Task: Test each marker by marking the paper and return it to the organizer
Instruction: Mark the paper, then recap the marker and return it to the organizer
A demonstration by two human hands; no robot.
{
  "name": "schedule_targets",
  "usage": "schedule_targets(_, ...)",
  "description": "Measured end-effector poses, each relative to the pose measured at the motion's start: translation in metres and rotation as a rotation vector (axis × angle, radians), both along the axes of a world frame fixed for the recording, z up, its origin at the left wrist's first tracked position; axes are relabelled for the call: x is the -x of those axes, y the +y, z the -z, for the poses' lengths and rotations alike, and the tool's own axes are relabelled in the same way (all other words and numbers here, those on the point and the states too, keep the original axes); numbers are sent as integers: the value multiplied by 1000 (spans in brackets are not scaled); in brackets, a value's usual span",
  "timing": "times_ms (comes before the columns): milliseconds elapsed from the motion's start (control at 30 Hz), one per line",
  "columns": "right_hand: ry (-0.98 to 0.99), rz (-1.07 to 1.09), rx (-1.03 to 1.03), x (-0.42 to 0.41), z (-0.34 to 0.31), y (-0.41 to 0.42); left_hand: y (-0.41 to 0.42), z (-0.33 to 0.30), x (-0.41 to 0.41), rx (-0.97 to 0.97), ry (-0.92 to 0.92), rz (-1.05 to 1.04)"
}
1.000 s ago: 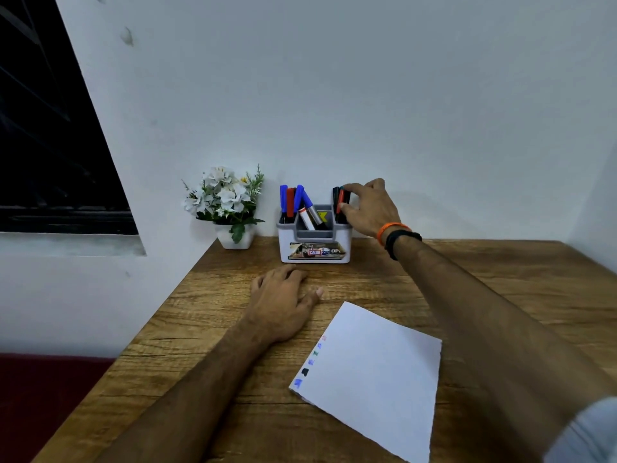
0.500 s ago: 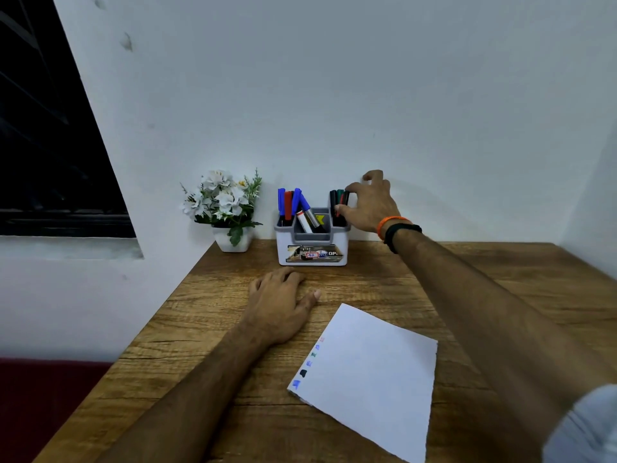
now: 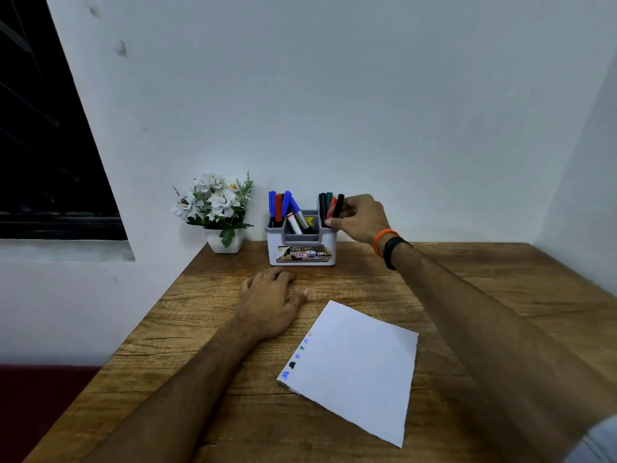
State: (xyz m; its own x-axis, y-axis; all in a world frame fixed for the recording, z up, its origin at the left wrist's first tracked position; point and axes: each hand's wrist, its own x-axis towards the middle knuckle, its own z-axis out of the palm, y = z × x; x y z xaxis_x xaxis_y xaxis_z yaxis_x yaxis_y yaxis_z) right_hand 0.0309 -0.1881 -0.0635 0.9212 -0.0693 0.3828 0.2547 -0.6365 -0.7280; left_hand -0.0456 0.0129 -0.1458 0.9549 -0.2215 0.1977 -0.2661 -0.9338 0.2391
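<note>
I see the right hand (image 3: 362,218) reaching to the right-hand compartment of the white organizer (image 3: 301,240), which stands at the back of the wooden desk (image 3: 434,295) against the wall. Its fingers (image 3: 347,203) and thumb are curled round a black marker (image 3: 339,206), pinching it near its lower end; the marker stands nearly upright, leaning a little, at the right edge of that compartment, just beside two other dark markers, a green one and a red one (image 3: 331,207). I cannot tell whether the black marker's tip is inside the compartment or just above it, as the hand hides that part. An orange band (image 3: 384,238) and a black band (image 3: 394,250) sit on the right wrist.

My view of the left hand (image 3: 270,302) shows it lying palm down on the desk, fingers spread and relaxed, holding nothing, just in front of the organizer and just left of the paper (image 3: 354,372).

The organizer's left compartment holds blue markers (image 3: 272,203) and a red one, upright; the middle compartment holds a blue-capped marker (image 3: 297,212) leaning to the right. The paper lies flat and skewed near the front of the desk, with a row of small coloured marks (image 3: 297,355) along its left edge: blue, black, blue, green and fainter ones above. A small white pot of white flowers (image 3: 217,208) stands left of the organizer, near but apart from it.
</note>
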Motion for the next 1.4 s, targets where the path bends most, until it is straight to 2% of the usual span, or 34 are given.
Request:
schedule_targets(167,-287,-17,-277,25,-29,0,0,0,1,5,-1,0)
schedule_targets(233,-299,-111,-404,40,-37,1,0,-1,1,16,18,-4)
schedule_targets(333,-200,-257,-468,70,-34,6,-2,-7,5,85,0,14)
schedule_targets(400,-108,-333,-452,91,-18,9,-5,-16,10,316,-29,44)
schedule_targets(500,17,-362,-346,110,14,9,-11,-35,19,827,-5,128)
schedule_targets(567,61,-367,-276,117,31,7,-12,-44,24,1034,47,209)
schedule_targets(600,66,-369,-247,119,36,7,-12,-46,26,1076,73,255)
schedule_targets(700,82,-380,-228,120,40,7,-13,-48,30,1046,98,309)
schedule_targets(933,134,-344,-42,118,40,-10,-3,-51,27,1134,113,176)
schedule_targets(1067,134,-381,-415,116,34,-17,2,-50,26,1114,193,181)
schedule_targets(1167,175,-380,-598,115,33,-16,-2,-48,29,1024,268,264)
schedule_targets(1267,200,-402,-606,116,38,-10,-9,-46,33,827,252,366)
schedule_targets(1400,196,-482,-560,118,43,-3,-17,-42,36,694,149,414)
